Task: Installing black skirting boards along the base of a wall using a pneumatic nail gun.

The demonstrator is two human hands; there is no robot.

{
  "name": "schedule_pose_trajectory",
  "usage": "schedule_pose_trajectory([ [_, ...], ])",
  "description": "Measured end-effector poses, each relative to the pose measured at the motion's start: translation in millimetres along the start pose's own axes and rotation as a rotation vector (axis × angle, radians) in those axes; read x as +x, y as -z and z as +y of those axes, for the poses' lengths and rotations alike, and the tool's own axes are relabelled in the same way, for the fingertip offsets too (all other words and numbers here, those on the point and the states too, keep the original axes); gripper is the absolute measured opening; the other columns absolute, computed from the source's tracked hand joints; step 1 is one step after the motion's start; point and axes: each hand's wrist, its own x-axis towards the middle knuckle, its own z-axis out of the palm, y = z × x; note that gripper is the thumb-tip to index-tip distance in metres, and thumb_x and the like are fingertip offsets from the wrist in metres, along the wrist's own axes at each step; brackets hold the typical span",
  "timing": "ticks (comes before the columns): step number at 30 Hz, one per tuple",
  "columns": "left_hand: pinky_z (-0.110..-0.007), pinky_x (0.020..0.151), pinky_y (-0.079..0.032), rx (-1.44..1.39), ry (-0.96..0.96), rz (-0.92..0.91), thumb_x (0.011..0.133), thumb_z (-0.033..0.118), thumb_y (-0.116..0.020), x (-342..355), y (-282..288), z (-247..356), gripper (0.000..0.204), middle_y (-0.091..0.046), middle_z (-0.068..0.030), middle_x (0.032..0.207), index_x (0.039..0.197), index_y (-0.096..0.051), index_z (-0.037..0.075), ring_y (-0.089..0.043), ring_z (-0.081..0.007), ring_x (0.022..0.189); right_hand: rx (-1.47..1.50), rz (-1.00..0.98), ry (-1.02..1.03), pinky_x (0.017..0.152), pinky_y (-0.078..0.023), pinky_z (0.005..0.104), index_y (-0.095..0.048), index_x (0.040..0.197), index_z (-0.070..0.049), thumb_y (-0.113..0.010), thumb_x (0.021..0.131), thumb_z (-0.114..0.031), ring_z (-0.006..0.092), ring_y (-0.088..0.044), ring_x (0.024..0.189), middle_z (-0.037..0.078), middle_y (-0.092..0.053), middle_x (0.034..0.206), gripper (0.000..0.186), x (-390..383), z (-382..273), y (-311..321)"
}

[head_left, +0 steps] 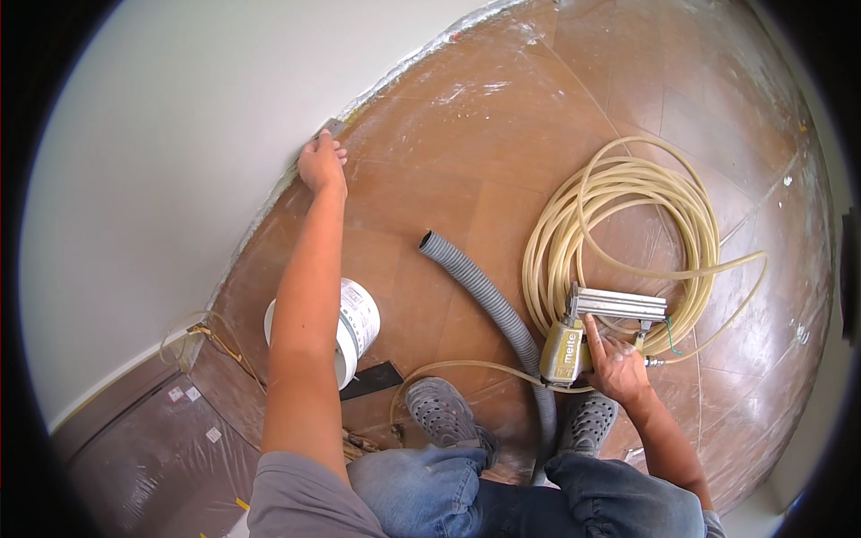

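My left arm reaches forward to the base of the white wall (170,161). There, my left hand (323,166) has its fingers closed on a small flat grey piece (335,126), which lies along the joint of wall and floor. In my right hand (617,366) is a pneumatic nail gun (565,348) with a silver magazine, held over the floor by its handle. The index finger stretches along the gun's body. A pale yellow air hose (691,354) joins the gun near my hand.
A large coil of air hose (547,242) lies beyond the gun. A grey corrugated tube (475,282) runs between my shoes. The white bucket (360,314) stands partly under my left arm, beside a dark flat strip (372,381). Loose cables (224,345) emerge at the wall corner. Plastic film covers the brown floor (448,197).
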Motion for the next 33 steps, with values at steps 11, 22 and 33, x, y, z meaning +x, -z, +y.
schedule_pose_trajectory([
  [11,-0.029,0.056,-0.056,-0.176,0.084,-0.011,0.101,0.031,-0.063,1,-3,1,0.041,-0.070,-0.0152,0.090,0.105,-0.064,-0.010,-0.068,-0.0210,0.066,0.023,-0.049,-0.025,0.084,-0.056,0.0412,-0.025,0.157,0.004,-0.088,0.065,-0.027,0.0331,-0.070,0.095,0.019,-0.071,0.104,0.116,-1,1,-2],
  [22,-0.032,0.058,-0.058,-0.174,0.144,-0.015,0.102,0.026,-0.063,7,-5,3,0.036,-0.070,-0.0184,0.090,0.107,-0.061,-0.009,-0.069,-0.0246,0.068,0.006,-0.045,-0.027,0.083,-0.056,0.0406,-0.025,0.157,0.004,-0.089,0.061,-0.022,0.0327,-0.071,0.095,0.019,-0.071,0.106,0.119,-2,2,-4],
  [33,-0.035,0.068,-0.062,-0.255,0.159,-0.038,0.102,0.023,-0.064,13,-7,2,0.039,-0.069,-0.0232,0.096,0.112,-0.059,-0.014,-0.071,-0.0293,0.079,-0.019,0.034,0.040,0.079,-0.057,0.0386,-0.032,0.154,0.008,-0.086,0.063,-0.027,0.0280,-0.071,0.088,0.016,-0.071,0.094,0.112,0,1,-2],
])
